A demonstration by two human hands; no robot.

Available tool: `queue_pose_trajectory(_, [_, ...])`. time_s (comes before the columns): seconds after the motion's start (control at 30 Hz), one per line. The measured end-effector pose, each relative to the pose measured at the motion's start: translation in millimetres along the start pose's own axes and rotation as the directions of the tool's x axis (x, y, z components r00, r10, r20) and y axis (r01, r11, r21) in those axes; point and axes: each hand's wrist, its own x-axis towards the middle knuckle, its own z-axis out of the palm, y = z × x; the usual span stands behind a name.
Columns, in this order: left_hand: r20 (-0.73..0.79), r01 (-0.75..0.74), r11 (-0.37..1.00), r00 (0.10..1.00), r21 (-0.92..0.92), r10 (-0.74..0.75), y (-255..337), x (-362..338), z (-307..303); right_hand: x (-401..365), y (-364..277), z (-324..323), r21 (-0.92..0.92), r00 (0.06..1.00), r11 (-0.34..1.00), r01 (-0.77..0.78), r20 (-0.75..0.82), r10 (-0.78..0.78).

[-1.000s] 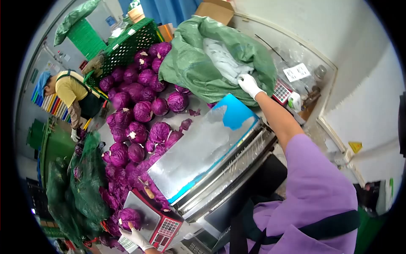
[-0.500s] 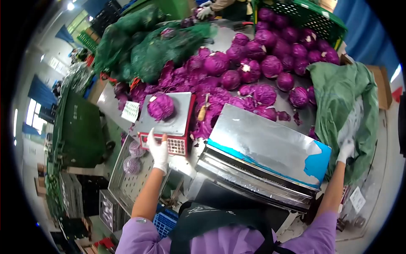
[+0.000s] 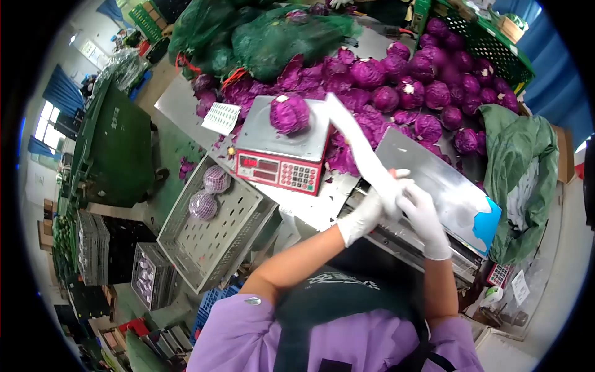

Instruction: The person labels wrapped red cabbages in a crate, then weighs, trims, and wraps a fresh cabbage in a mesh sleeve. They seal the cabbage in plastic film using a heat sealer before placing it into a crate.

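Both my hands meet in front of my chest, over the metal wrapping machine. My left hand, in a white glove with an orange fingertip showing, is closed on one end of a long white net sleeve. My right hand, also gloved, has its fingers closed on the same end. The sleeve stretches up and left, its far end beside the scale's plate. On the scale with the red front rests a single purple cabbage.
Purple cabbages and loose leaves cover the table behind the scale. Green net bags lie at the back. A grey crate holds two netted cabbages. A green cloth hangs at the right. Another person's gloved hand shows at the top.
My right hand has come from the green cloth to the middle with the white net sleeve. My left hand has left the scale's front and joined it. The view has shifted left.
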Motion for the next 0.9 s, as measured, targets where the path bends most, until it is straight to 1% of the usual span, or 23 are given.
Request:
queue_pose_trajectory(0.03, [0.057,-0.169,0.984,0.984,0.055,0.166,-10.1,-8.2,-4.5,9.8,6.4,29.9,0.172,0.991,0.984,0.057,-0.129,-0.035])
queue_pose_trajectory(0.07, [-0.012,0.1,0.99,0.995,-0.102,-0.102,19.9,-17.3,-3.3,14.1,1.3,53.7,0.194,0.963,0.978,0.08,-0.269,-0.025])
queue_pose_trajectory(0.1, [-0.146,-0.095,0.995,0.985,-0.033,0.089,20.5,-23.7,-5.8,14.0,0.4,65.9,0.188,0.965,0.979,0.074,-0.262,-0.022])
queue_pose_trajectory(0.17, [-0.208,-0.281,0.949,0.929,0.146,0.307,35.1,-33.9,-9.5,11.3,0.6,86.5,-0.03,0.969,0.997,0.069,-0.237,-0.074])
queue_pose_trajectory(0.2, [-0.281,-0.191,0.977,0.936,0.098,0.212,55.7,-38.0,-7.5,3.2,-5.8,98.0,-0.01,0.965,0.992,0.127,-0.23,-0.126])
queue_pose_trajectory(0.23, [-0.306,-0.14,0.974,0.933,0.179,0.19,72.9,-51.5,-5.8,-4.7,-12.3,109.0,0.011,0.958,0.983,0.183,-0.226,-0.176])
queue_pose_trajectory(0.27, [-0.28,-0.146,0.979,0.943,0.145,0.182,70.6,-55.9,-15.4,-3.5,-11.6,118.1,0.007,0.96,0.984,0.177,-0.222,-0.171])
queue_pose_trajectory(0.3, [-0.251,-0.154,0.982,0.952,0.111,0.178,70.3,-58.6,-23.5,1.3,-8.7,126.3,0.009,0.945,0.98,0.201,-0.266,-0.191])
queue_pose_trajectory(0.33, [-0.245,-0.191,0.982,0.952,-0.004,0.184,68.1,-62.4,-26.1,7.6,-4.0,133.9,0.01,0.927,0.975,0.223,-0.311,-0.209])
queue_pose_trajectory(0.37, [-0.248,-0.193,0.981,0.951,-0.011,0.184,70.4,-64.1,-28.2,14.4,1.3,140.5,0.009,0.908,0.969,0.245,-0.354,-0.226])
queue_pose_trajectory(0.43, [-0.277,-0.293,0.93,0.896,0.221,0.347,75.5,-68.3,-33.7,25.6,10.4,152.7,0.009,0.864,0.957,0.289,-0.433,-0.257])
queue_pose_trajectory(0.47, [-0.26,-0.311,0.922,0.894,0.229,0.366,81.4,-71.6,-33.5,30.0,9.8,154.6,-0.011,0.839,0.941,0.338,-0.45,-0.306])
queue_pose_trajectory(0.5, [-0.273,-0.313,0.921,0.888,0.232,0.371,83.6,-73.5,-35.5,31.8,5.6,156.1,-0.019,0.843,0.95,0.313,-0.455,-0.287])
queue_pose_trajectory(0.57, [-0.355,-0.325,0.934,0.864,0.149,0.358,85.7,-75.2,-38.1,36.1,-1.4,159.1,-0.031,0.827,0.96,0.278,-0.501,-0.256])
queue_pose_trajectory(0.6, [-0.399,-0.327,0.944,0.862,0.032,0.312,89.4,-77.4,-37.2,38.0,0.1,155.4,0.001,0.841,0.963,0.271,-0.487,-0.236])
queue_pose_trajectory(0.63, [-0.411,-0.33,0.943,0.856,0.03,0.313,90.9,-79.4,-41.0,40.1,2.5,151.6,-0.01,0.847,0.969,0.249,-0.483,-0.222])
queue_pose_trajectory(0.7, [-0.438,-0.315,0.946,0.863,-0.08,0.25,99.1,-82.3,-45.3,41.7,-7.7,152.9,0.018,0.887,0.977,0.213,-0.423,-0.185])
queue_pose_trajectory(0.73, [-0.556,-0.322,0.923,0.816,-0.211,0.158,101.8,-78.8,-39.6,44.6,-5.8,153.2,0.015,0.89,0.978,0.206,-0.419,-0.181])
queue_pose_trajectory(0.77, [-0.559,-0.321,0.922,0.815,-0.217,0.152,101.4,-77.4,-44.3,48.3,-2.7,152.9,-0.065,0.885,0.973,0.219,-0.406,-0.227])
queue_pose_trajectory(0.8, [-0.543,-0.329,0.936,0.813,-0.127,0.212,98.9,-76.4,-52.5,52.1,-1.7,152.8,-0.144,0.878,0.962,0.234,-0.393,-0.272])
queue_pose_trajectory(0.9, [-0.458,-0.35,0.924,0.804,0.152,0.379,90.6,-78.4,-86.6,59.3,-15.1,152.1,-0.105,0.88,0.969,0.225,-0.404,-0.249])
